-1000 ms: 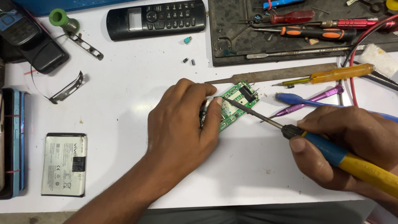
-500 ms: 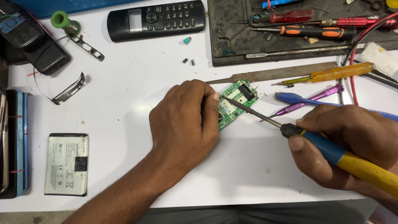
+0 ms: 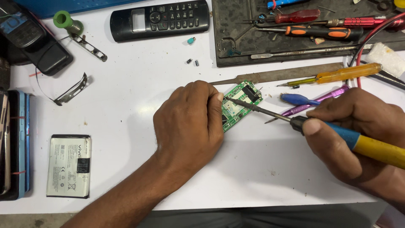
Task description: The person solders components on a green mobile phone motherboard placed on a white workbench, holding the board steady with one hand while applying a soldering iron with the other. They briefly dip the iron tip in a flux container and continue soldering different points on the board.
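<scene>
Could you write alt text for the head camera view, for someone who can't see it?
The left hand pins a small green circuit board to a white table, while the right hand touches a soldering iron tip to it. Around them lie a black cordless handset, a phone battery and a tray of screwdrivers.

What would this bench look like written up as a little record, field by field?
Left hand: left hand presses down on a green circuit board
Right hand: right hand grips a soldering iron, its tip on the board
Surface: white table
Left of hands: flat battery
Far side: black cordless handset, dark tool tray with screwdrivers
Beside board: orange-handled screwdriver, metal file
</scene>
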`<state>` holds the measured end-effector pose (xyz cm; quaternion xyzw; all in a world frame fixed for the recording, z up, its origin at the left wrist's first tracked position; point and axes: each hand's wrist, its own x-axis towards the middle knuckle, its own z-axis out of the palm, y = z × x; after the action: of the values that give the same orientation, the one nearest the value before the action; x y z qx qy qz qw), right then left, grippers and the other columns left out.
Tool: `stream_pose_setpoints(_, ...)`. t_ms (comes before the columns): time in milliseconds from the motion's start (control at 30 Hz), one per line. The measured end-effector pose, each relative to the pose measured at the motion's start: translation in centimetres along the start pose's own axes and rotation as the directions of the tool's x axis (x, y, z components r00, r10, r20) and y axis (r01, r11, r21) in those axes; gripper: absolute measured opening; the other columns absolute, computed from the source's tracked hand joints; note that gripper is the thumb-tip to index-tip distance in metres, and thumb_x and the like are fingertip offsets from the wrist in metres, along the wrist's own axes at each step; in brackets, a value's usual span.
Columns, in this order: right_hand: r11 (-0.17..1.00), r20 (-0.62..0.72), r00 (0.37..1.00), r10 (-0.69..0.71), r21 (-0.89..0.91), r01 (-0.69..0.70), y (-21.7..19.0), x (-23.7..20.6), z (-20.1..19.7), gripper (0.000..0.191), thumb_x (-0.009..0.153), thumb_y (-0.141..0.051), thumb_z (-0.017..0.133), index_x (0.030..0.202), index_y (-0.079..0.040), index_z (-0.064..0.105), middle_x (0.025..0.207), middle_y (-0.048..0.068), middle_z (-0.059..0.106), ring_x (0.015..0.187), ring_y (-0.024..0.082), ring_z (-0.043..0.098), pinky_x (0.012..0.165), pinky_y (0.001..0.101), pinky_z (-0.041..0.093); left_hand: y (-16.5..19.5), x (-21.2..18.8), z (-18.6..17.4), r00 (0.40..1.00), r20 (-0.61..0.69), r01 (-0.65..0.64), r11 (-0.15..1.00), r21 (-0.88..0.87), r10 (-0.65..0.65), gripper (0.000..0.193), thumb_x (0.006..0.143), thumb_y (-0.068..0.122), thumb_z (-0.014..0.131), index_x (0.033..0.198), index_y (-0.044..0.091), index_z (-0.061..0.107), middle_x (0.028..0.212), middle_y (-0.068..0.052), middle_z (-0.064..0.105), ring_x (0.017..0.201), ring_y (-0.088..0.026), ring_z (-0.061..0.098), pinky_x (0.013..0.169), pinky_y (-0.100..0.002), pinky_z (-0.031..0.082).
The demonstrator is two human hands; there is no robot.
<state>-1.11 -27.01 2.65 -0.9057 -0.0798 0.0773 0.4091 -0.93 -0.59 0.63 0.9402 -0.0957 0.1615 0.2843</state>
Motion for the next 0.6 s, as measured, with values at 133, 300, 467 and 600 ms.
stream_pose_setpoints(133, 0.966, -0.016, 0.966, -0.256, -0.027, 0.256, 0.3, 0.0, -0.2, 0.024, 0.091, -0.015, 0.07, 0.1, 0.004, 0.057, 0.077, 0.011, 0.071, 0.062, 0.012, 0.065, 0.053, 0.0244, 0.052, -0.1, 0.1, 0.0, 1.0, 0.017, 0.013, 1.0, 0.002, -0.013, 0.016, 0.102, 0.017, 0.063, 0.09, 0.007, 0.06, 0.075, -0.006, 0.065, 0.063, -0.023, 0.06, 0.054, -0.041, 0.044)
stream_pose_setpoints(300, 0.894, 0.043, 0.899, -0.435, -0.094, 0.437, 1.3, 1.0, 0.3, 0.031, 0.083, -0.022, 0.079, 0.088, -0.003, 0.054, 0.075, 0.013, 0.072, 0.059, 0.014, 0.066, 0.052, 0.0269, 0.053, -0.1, 0.2, 0.0, 1.0, 0.013, 0.011, 1.0, 0.009, -0.012, 0.018, 0.104, 0.019, 0.062, 0.09, 0.007, 0.06, 0.076, -0.006, 0.066, 0.066, -0.023, 0.061, 0.057, -0.041, 0.045)
stream_pose_setpoints(467, 0.874, 0.004, 0.882, -0.47, -0.138, 0.466, 1.1, 1.0, 0.4, 0.03, 0.084, -0.022, 0.079, 0.088, -0.004, 0.055, 0.078, 0.015, 0.073, 0.061, 0.016, 0.069, 0.053, 0.0279, 0.056, 0.0, 0.4, -0.1, 1.0, 0.022, 0.02, 1.0, -0.001, -0.02, 0.018, 0.104, 0.02, 0.061, 0.091, 0.008, 0.063, 0.076, -0.005, 0.066, 0.065, -0.02, 0.061, 0.056, -0.039, 0.045)
stream_pose_setpoints(600, 0.947, 0.014, 0.961, -0.276, -0.167, 0.274, -0.2, 0.1, -0.3, 0.026, 0.087, -0.022, 0.076, 0.091, -0.002, 0.06, 0.079, 0.014, 0.069, 0.065, 0.017, 0.07, 0.056, 0.0284, 0.058, 0.1, 0.4, -0.2, 0.999, 0.033, 0.025, 0.999, -0.02, -0.024, 0.016, 0.104, 0.019, 0.06, 0.094, 0.008, 0.065, 0.075, -0.004, 0.066, 0.064, -0.019, 0.061, 0.054, -0.039, 0.044)
